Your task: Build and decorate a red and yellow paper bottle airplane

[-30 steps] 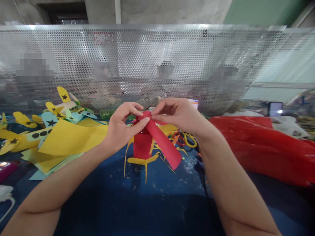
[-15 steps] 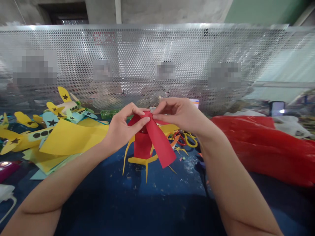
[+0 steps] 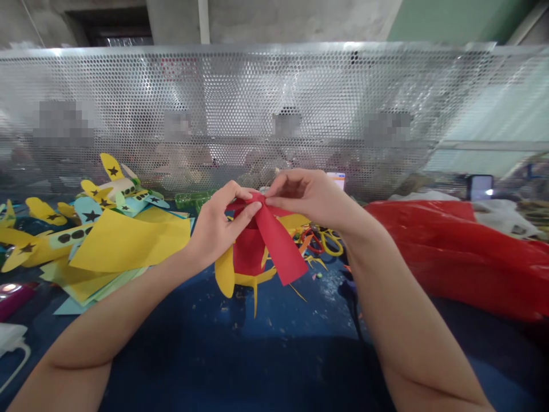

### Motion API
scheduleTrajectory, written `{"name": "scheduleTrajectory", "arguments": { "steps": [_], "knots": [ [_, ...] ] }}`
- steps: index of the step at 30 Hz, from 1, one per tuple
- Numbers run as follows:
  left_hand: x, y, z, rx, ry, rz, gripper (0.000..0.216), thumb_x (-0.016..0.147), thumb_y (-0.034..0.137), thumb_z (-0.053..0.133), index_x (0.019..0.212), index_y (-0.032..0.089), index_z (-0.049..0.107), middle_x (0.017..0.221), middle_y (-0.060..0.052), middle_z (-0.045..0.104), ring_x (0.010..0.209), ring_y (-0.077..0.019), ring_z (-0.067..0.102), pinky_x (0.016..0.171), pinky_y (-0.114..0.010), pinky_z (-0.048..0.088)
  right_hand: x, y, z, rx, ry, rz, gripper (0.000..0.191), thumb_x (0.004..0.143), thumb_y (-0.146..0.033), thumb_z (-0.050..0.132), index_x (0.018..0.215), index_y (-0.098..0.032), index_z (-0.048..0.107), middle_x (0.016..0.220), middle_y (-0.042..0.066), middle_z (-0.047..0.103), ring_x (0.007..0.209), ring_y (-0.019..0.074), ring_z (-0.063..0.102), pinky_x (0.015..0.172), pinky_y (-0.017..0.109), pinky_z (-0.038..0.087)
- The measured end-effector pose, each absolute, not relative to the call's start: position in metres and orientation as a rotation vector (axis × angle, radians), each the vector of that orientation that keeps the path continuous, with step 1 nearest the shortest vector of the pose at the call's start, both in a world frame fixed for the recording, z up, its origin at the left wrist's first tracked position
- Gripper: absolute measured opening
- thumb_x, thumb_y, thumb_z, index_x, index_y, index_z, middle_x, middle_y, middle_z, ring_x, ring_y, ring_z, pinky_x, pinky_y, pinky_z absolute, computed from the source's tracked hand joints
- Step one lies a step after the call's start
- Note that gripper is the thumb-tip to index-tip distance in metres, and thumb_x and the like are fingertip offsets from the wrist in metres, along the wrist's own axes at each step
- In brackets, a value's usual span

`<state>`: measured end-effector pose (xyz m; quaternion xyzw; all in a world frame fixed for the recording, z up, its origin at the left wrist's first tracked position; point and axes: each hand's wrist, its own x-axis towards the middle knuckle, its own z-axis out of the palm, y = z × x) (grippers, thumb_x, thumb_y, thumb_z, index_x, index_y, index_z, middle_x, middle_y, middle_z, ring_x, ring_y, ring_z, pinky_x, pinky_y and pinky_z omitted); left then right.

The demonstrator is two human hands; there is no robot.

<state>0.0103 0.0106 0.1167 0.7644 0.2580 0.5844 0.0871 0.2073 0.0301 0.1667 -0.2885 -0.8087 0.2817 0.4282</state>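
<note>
Blue bench (image 3: 231,366). Red paper strip (image 3: 283,246), overlapping red-and-yellow model (image 3: 250,252): upper end pinched in left grip (image 3: 217,224) and right grip (image 3: 309,195); step, apparently, positioning; next move likely calls for steady pressure. Beyond: perforated metal screen (image 3: 240,91).

- Red strip (image 3: 283,247): paper-like, matt, smooth.
- Yellow sheet (image 3: 128,241): paper, matt.
- Red sheeting (image 3: 433,260): plastic film, glossy, creased.
- Partition (image 3: 240,109): perforated metal, shiny.
- Green bottle (image 3: 195,199): translucent plastic, glossy.
- Wall (image 3: 274,20): concrete-like, dull, uneven.
</note>
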Motion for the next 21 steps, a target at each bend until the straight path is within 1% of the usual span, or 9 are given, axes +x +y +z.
{"name": "scheduleTrajectory", "arguments": {
  "steps": [4,8,10,12,15,21],
  "knots": [
    [0.012,0.01,0.114,2.259,0.785,1.762,0.008,0.092,0.029,0.061,0.09,0.022,0.056,0.1,-0.003,0.067,0.104,-0.0172,0.066,0.088,-0.031,0.053,0.207,0.03,0.167,-0.727,-2.017,0.713,0.021,0.072,-0.036,0.078,0.077,-0.018,0.067,0.077,0.002,0.068,0.072,0.0153,0.063,0.068,0.032,0.053],
    [0.014,0.01,0.109,2.175,0.753,1.828,0.007,0.091,0.027,0.062,0.093,0.022,0.057,0.11,-0.004,0.068,0.111,-0.0188,0.064,0.095,-0.036,0.051,0.206,0.029,0.167,-0.721,-2.016,0.74,0.02,0.074,-0.035,0.076,0.077,-0.018,0.067,0.079,0.003,0.069,0.075,0.0163,0.065,0.072,0.034,0.054],
    [0.014,0.012,0.108,2.2,0.773,1.888,0.006,0.089,0.026,0.064,0.091,0.022,0.059,0.114,-0.005,0.067,0.113,-0.0195,0.062,0.096,-0.038,0.05,0.206,0.028,0.167,-0.718,-2.018,0.729,0.019,0.074,-0.034,0.076,0.077,-0.018,0.066,0.079,0.003,0.069,0.076,0.0165,0.065,0.073,0.034,0.054],
    [0.014,0.013,0.107,2.233,0.791,1.961,0.006,0.087,0.025,0.066,0.089,0.022,0.06,0.111,-0.005,0.067,0.109,-0.0193,0.063,0.093,-0.038,0.052,0.205,0.028,0.166,-0.715,-2.019,0.719,0.018,0.075,-0.034,0.075,0.076,-0.018,0.066,0.079,0.003,0.069,0.076,0.0167,0.065,0.074,0.034,0.055],
    [0.015,0.014,0.106,2.271,0.819,2.043,0.007,0.087,0.024,0.067,0.09,0.022,0.061,0.101,-0.003,0.069,0.099,-0.0176,0.066,0.088,-0.036,0.054,0.205,0.028,0.166,-0.705,-2.024,0.72,0.017,0.076,-0.033,0.074,0.076,-0.018,0.066,0.079,0.003,0.069,0.077,0.0168,0.065,0.074,0.034,0.054],
    [0.016,0.011,0.106,2.529,0.985,2.116,0.01,0.088,0.023,0.066,0.095,0.021,0.06,0.1,-0.003,0.073,0.095,-0.017,0.069,0.084,-0.032,0.055,0.205,0.023,0.169,-0.753,-2.037,0.611,0.014,0.077,-0.031,0.073,0.076,-0.018,0.068,0.078,0.003,0.069,0.074,0.0164,0.065,0.07,0.033,0.054]
  ]
}}
